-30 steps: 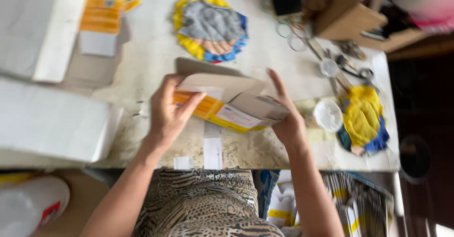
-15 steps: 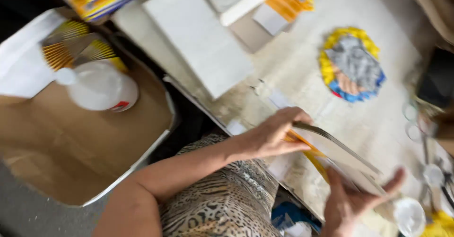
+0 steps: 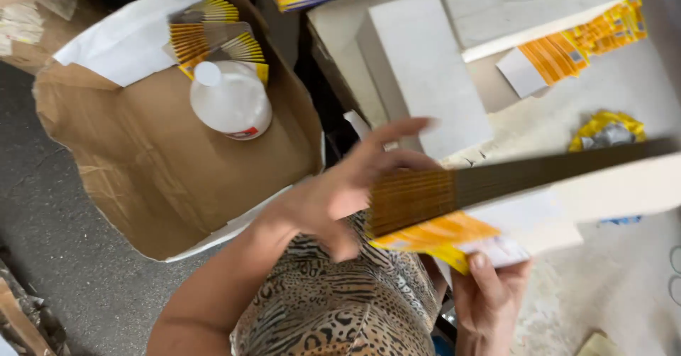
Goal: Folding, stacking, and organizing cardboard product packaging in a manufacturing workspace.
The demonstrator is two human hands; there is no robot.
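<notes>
Hands (image 3: pixel 340 193) (image 3: pixel 489 299) grip flattened yellow-and-white cartons (image 3: pixel 496 200) — white bottle (image 3: pixel 228 100) beside.

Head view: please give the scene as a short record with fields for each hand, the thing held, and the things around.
left hand: fingers spread, against the near end of the stack
right hand: under the stack, thumb up on its yellow edge
stack: flat cardboard pieces with yellow and white print, held between both hands, blurred
box: open brown carton on the floor, left of the table
bottle: white, lying in the box
table: pale top
white slab: on the table
</notes>
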